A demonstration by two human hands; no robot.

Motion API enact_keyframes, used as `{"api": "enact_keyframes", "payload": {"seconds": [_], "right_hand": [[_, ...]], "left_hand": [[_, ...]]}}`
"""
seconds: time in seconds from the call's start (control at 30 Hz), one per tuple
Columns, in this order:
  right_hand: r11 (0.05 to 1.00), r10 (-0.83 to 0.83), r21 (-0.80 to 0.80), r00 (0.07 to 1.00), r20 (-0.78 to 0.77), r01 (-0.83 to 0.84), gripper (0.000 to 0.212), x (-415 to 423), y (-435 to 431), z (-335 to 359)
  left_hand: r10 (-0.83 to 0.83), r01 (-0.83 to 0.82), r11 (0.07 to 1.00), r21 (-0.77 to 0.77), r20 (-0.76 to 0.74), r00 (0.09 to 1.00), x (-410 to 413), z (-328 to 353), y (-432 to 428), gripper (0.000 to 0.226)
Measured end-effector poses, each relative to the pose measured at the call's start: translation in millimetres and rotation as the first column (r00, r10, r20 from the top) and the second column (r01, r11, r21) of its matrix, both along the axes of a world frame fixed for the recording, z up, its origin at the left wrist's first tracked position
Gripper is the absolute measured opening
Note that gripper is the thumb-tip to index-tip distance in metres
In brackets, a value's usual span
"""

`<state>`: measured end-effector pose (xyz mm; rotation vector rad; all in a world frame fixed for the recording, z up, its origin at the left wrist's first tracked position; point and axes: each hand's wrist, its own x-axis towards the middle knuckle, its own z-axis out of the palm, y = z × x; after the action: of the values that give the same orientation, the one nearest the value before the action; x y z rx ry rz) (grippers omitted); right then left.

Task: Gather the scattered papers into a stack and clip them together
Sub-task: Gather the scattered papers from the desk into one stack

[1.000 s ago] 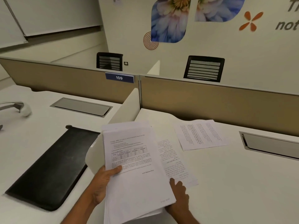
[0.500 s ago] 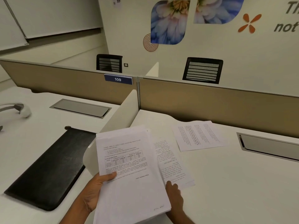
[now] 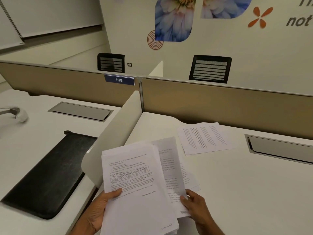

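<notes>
We hold the stack above the desk edge, left hand clamped on it; right hand pinches a loose sheet. Another sheet lies apart. A slack thumb could let the pages fan out.

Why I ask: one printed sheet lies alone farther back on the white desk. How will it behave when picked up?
The lone sheet is probably floppy and very light: it is a single thin page. It lies flat on the smooth desk, so it may slide rather than lift; catching an edge looks easier.
</notes>
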<state>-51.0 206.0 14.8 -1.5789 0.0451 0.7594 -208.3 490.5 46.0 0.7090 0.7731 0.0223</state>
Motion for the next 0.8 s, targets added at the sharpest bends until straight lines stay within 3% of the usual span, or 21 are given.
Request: {"api": "enact_keyframes", "payload": {"seconds": [0.13,0.53,0.63,0.73,0.8], "right_hand": [[0.998,0.010,0.062,0.998,-0.058,-0.006,0.022,3.9,-13.5,6.1],[0.986,0.165,-0.005,0.982,-0.089,-0.166,0.018,12.0,-10.6,13.3],[0.976,0.202,-0.053,0.967,-0.154,-0.213,0.029,20.5,-13.1,16.0],[0.982,0.153,-0.072,0.954,-0.258,-0.177,0.041,32.3,-15.9,27.0],[0.978,0.179,-0.061,0.957,-0.228,-0.198,0.044,36.2,-14.3,32.3]], "left_hand": [[-0.011,0.012,0.996,0.084,-0.012,1.000,12.5,-2.6,-4.9,0.041],[-0.142,0.146,0.955,0.259,-0.033,0.989,36.1,-11.1,-31.5,0.048],[-0.182,0.186,0.948,0.259,-0.040,0.983,38.4,-13.3,-30.9,0.053],[-0.272,0.274,0.919,0.282,-0.046,0.961,40.6,-11.2,-32.5,0.075],[-0.320,0.320,0.905,0.279,-0.046,0.946,44.5,-8.0,-38.9,0.066]]}}
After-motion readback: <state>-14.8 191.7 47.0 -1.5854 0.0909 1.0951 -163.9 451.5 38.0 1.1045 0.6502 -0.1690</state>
